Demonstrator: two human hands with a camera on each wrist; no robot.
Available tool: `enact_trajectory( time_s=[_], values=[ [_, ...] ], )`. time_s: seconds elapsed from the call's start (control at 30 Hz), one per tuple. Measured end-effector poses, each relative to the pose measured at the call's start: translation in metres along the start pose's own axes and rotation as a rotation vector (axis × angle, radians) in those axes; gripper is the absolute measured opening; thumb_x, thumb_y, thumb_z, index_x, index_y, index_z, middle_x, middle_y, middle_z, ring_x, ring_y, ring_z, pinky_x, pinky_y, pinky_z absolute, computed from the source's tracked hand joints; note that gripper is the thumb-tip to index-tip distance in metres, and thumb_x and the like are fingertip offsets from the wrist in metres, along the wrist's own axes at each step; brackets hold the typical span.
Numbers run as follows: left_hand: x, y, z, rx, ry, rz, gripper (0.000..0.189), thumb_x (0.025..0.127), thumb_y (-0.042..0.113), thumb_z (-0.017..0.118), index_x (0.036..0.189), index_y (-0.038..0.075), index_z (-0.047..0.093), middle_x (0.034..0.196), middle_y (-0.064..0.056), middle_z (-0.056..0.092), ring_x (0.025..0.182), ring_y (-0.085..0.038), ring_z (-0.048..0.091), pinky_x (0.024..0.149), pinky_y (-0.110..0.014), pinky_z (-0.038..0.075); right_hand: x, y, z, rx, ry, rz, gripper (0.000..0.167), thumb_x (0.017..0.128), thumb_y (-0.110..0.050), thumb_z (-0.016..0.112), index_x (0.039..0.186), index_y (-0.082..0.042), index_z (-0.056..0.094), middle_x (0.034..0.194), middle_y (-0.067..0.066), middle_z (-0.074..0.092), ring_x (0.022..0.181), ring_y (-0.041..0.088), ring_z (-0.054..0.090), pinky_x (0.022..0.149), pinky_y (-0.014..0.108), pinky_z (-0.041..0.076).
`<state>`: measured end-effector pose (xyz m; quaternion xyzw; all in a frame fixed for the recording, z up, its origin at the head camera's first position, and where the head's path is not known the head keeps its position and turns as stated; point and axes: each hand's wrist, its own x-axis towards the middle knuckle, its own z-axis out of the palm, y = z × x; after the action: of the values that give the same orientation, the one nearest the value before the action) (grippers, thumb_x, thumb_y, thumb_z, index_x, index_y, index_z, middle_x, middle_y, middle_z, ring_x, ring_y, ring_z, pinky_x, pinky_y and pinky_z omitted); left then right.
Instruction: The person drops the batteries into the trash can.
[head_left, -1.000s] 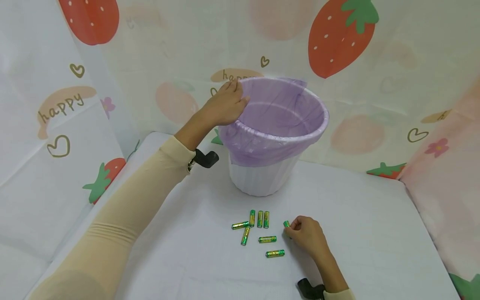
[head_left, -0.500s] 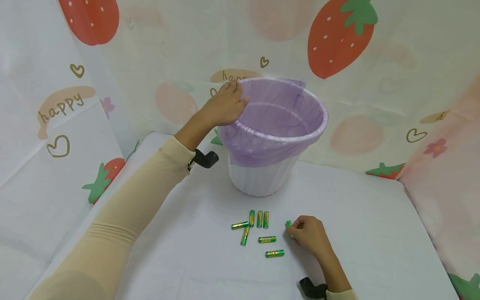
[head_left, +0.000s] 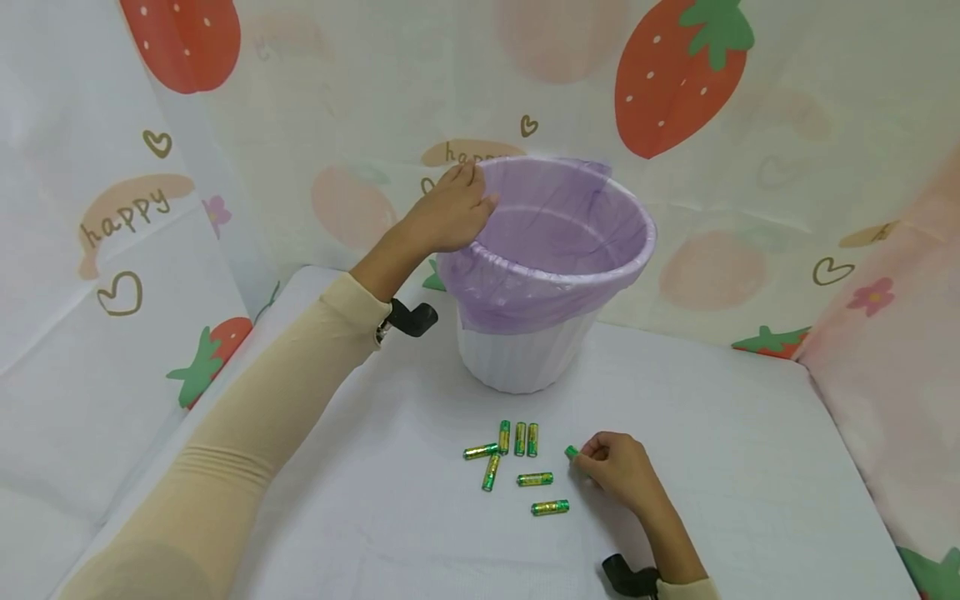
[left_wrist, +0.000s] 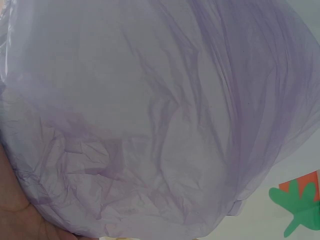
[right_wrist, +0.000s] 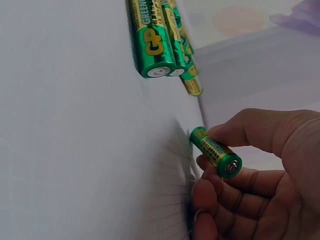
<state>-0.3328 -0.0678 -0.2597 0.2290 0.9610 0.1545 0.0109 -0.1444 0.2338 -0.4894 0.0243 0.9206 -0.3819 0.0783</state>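
In the head view my right hand point(head_left: 617, 471) is low over the cloth, right of the loose batteries. It pinches a green and gold AA battery point(right_wrist: 215, 150) between thumb and fingers; the right wrist view shows one metal end of it facing the camera. My left hand point(head_left: 452, 208) grips the left rim of a white trash can point(head_left: 517, 358), the fingertips partly hidden at the edge. A thin purple bag point(head_left: 525, 304) lines the can and folds over its rim; it fills most of the left wrist view.
Several loose batteries point(head_left: 535, 479) lie in front of the can on the white cloth point(head_left: 390, 517), some side by side, others askew. Close behind the can hangs a strawberry-print curtain point(head_left: 712, 200), which also runs along both sides.
The pinched battery has turned in my right fingers, so less of it shows, its green end pointing left. My left hand and the can stay put.
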Motion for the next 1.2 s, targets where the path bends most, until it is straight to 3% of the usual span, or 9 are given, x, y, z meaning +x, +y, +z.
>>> enact_trajectory(
  time_s=[0.53,0.73,1.0,1.2],
  values=[
    [0.002,-0.002,0.001,0.013,0.007,0.005,0.066,0.112,0.035,0.017,0.157,-0.012,0.005,0.167,-0.026,-0.002,0.156,-0.034,-0.006,0.126,-0.036,-0.005,-0.006,-0.016,-0.015,-0.005,0.041,-0.095,0.009,0.089,-0.014,0.076,0.086,-0.006,0.073,0.072,0.001,0.065,0.061,0.014,0.059,0.048,0.025,0.048],
    [0.001,-0.005,0.001,0.011,0.006,0.005,0.066,0.111,0.035,0.017,0.157,-0.012,0.005,0.167,-0.026,-0.001,0.156,-0.034,-0.006,0.126,-0.036,-0.005,-0.011,-0.023,-0.02,-0.011,0.043,-0.096,0.011,0.089,-0.017,0.077,0.087,-0.007,0.073,0.074,0.001,0.062,0.064,0.015,0.058,0.05,0.025,0.048],
    [0.0,-0.002,0.002,-0.026,0.0,-0.003,0.067,0.111,0.036,0.016,0.157,-0.011,0.003,0.167,-0.025,-0.005,0.155,-0.035,-0.008,0.126,-0.037,-0.005,-0.026,-0.036,-0.031,-0.029,0.056,-0.127,0.012,0.091,-0.021,0.077,0.091,-0.01,0.073,0.078,-0.001,0.064,0.068,0.016,0.058,0.053,0.027,0.049],
    [0.002,-0.001,0.003,0.013,0.01,0.015,0.066,0.112,0.034,0.017,0.156,-0.012,0.005,0.166,-0.027,-0.003,0.155,-0.035,-0.007,0.126,-0.036,-0.006,-0.036,-0.049,-0.039,-0.025,0.088,-0.184,0.01,0.09,-0.019,0.077,0.09,-0.01,0.073,0.074,-0.001,0.062,0.063,0.015,0.056,0.051,0.025,0.046]
  ],
)
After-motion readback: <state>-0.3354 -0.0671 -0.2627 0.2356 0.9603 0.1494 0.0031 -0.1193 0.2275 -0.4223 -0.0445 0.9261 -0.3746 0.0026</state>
